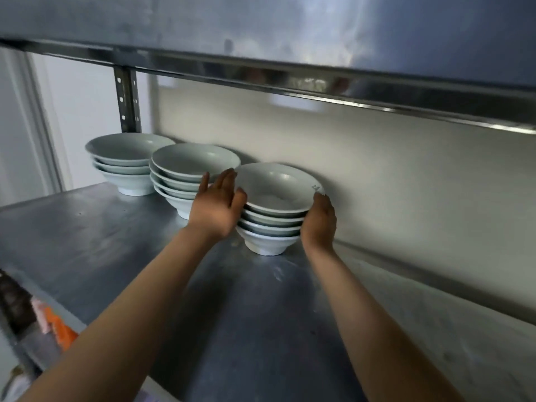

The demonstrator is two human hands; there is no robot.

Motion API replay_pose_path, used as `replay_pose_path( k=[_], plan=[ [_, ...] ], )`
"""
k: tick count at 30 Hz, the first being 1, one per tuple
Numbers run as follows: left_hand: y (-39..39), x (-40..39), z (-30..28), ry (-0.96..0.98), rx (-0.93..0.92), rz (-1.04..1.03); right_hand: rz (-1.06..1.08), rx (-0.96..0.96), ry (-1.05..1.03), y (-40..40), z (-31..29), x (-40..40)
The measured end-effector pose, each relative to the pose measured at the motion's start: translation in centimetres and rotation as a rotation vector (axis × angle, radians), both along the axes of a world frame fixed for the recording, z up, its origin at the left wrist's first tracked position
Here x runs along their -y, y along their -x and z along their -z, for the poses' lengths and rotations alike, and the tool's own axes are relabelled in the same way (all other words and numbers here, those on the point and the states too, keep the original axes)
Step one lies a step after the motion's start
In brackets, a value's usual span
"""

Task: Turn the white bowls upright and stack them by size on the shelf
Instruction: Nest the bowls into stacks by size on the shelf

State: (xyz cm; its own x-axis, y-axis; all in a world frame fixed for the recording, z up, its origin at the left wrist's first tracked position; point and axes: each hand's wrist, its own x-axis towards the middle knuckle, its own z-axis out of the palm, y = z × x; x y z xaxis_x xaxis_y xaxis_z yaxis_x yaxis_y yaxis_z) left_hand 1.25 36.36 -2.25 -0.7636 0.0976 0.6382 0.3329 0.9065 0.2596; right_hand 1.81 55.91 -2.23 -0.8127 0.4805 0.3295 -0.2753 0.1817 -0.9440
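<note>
Three stacks of upright white bowls stand on the metal shelf (pixel 121 245). The nearest stack (pixel 272 227) has several bowls, and its top bowl (pixel 275 187) sits slightly tilted. My left hand (pixel 217 204) lies with straight fingers against the left side of this stack. My right hand (pixel 319 219) cups the stack's right side, fingertips at the top bowl's rim. A middle stack (pixel 185 175) of several bowls stands just behind my left hand. A far stack (pixel 124 163) of three bowls stands at the back left.
A steel upper shelf edge (pixel 319 85) runs overhead. A pale wall (pixel 377 175) backs the shelf, with a perforated metal post (pixel 127 100) at the left. Orange and pink cloth (pixel 55 323) lies below the shelf's left edge.
</note>
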Motion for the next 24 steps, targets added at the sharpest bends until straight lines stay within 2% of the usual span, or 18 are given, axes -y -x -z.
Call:
replay_pose_path(
  k=[2,9,13,16,20,24],
  plan=[
    [0.8,0.6,0.2,0.125,0.024,-0.015,0.002,-0.013,-0.014,0.6,0.1,0.1],
    [1.4,0.4,0.1,-0.030,-0.030,-0.006,-0.013,-0.023,-0.054,1.3,0.6,-0.1],
    [1.2,0.7,0.3,0.153,-0.023,0.000,-0.043,-0.032,-0.088,1.1,1.0,-0.6],
    [0.4,-0.1,-1.4,0.122,-0.005,-0.038,-0.085,-0.014,-0.146,0.6,0.7,-1.2],
    [-0.5,-1.0,-3.2,0.363,-0.023,-0.083,-0.152,0.084,-0.267,0.1,-0.3,-2.3],
    [-2.6,-4.2,-2.9,0.346,-0.030,-0.027,-0.210,0.172,-0.354,-0.9,-1.1,-3.6]
  ],
)
